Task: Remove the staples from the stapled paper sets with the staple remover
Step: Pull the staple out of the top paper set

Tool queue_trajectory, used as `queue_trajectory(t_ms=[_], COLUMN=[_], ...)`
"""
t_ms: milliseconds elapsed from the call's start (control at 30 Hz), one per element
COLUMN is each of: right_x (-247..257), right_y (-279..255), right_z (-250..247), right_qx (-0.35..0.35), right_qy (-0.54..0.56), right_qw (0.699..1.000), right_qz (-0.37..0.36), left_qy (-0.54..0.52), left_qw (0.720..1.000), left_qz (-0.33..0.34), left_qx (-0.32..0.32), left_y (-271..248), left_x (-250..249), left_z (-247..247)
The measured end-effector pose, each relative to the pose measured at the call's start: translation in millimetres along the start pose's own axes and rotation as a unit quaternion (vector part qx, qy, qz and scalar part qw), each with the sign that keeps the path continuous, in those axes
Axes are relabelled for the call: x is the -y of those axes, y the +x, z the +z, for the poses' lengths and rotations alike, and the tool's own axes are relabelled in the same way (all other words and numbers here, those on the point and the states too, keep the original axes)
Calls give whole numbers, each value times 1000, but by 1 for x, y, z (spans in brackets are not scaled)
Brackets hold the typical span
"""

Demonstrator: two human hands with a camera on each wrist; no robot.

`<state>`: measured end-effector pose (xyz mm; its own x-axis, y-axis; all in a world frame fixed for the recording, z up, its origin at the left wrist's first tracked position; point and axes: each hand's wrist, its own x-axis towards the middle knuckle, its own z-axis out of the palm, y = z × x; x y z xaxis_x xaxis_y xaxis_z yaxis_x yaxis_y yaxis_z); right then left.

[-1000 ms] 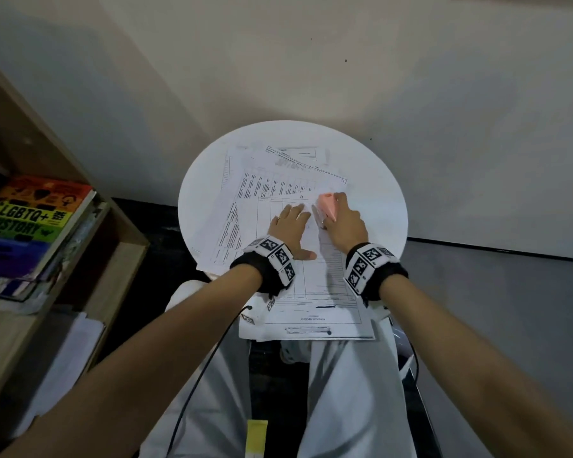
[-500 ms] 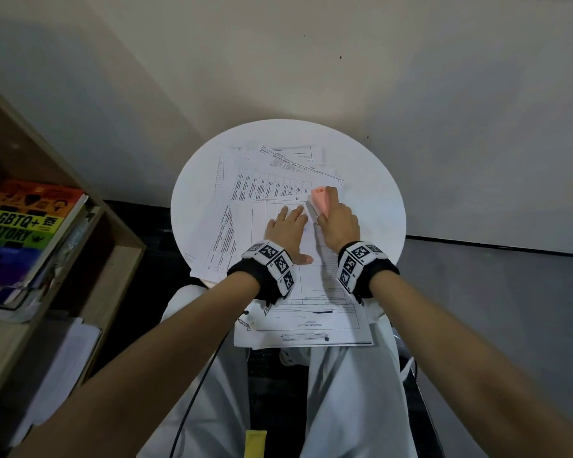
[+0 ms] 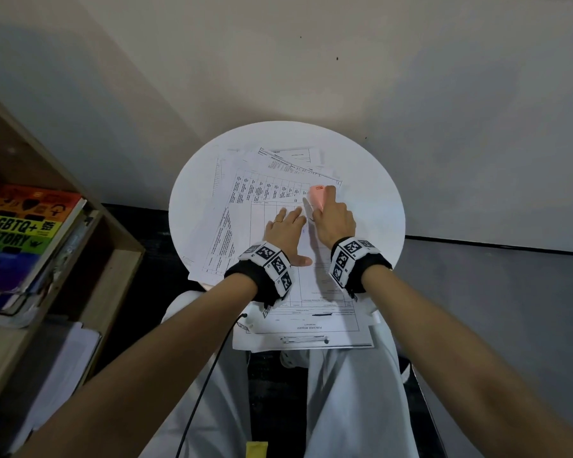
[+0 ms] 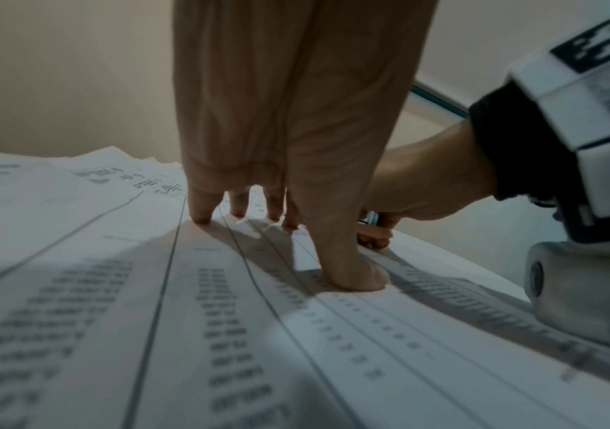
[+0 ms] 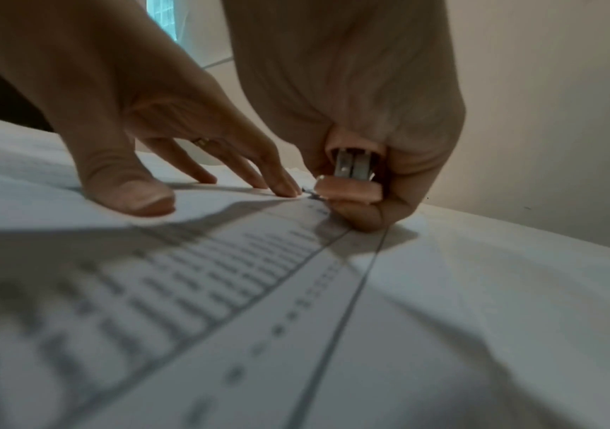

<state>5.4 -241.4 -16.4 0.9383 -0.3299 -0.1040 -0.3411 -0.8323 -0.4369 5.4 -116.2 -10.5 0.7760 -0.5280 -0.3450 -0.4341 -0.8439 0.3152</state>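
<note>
Several printed paper sets (image 3: 272, 193) lie overlapped on a round white table (image 3: 374, 206). The top set (image 3: 311, 285) hangs over the near edge toward my lap. My left hand (image 3: 286, 226) lies flat on this top set (image 4: 222, 319), fingers straight and pressing it down. My right hand (image 3: 333, 218) grips a pink staple remover (image 3: 317, 198) with metal jaws, right beside my left fingertips. In the right wrist view the staple remover (image 5: 352, 180) touches the paper (image 5: 222, 290) at its far corner. The staple itself is too small to make out.
A wooden shelf (image 3: 90, 259) at the left holds a rainbow-coloured book (image 3: 20, 233) and stacked papers. A pale wall rises just behind the table. A dark floor and my white-trousered legs (image 3: 354, 391) lie below the table's near edge.
Both hands stay together on the top paper set; the right hand with the staple remover has barely shifted. The view has drifted slightly.
</note>
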Motion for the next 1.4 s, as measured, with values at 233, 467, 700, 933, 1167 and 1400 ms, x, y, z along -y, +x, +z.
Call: queue_trajectory(t_ms=[233,467,700,933,1167,1400], right_x=[2,-1,-1,-13,-28,-52], right_y=[4,-3,-3,-37,-91,-152], right_z=[-2,5,-9,-39,-81,-114], right_qx=[4,-41,-36,-95,-106,-144], right_qy=[13,46,99,166,165,163], right_qw=[1000,996,994,979,976,973], right_qz=[11,-65,-40,-72,-91,-77], left_qy=[4,13,14,-113,-576,-585], left_qw=[1000,1000,1000,992,784,766], left_qz=[-2,9,7,-6,37,61], left_qx=[-3,-10,-6,-49,-230,-260], left_y=[0,6,8,4,-30,-65], left_x=[-1,4,6,1,-57,-114], left_z=[0,5,5,-2,-25,-23])
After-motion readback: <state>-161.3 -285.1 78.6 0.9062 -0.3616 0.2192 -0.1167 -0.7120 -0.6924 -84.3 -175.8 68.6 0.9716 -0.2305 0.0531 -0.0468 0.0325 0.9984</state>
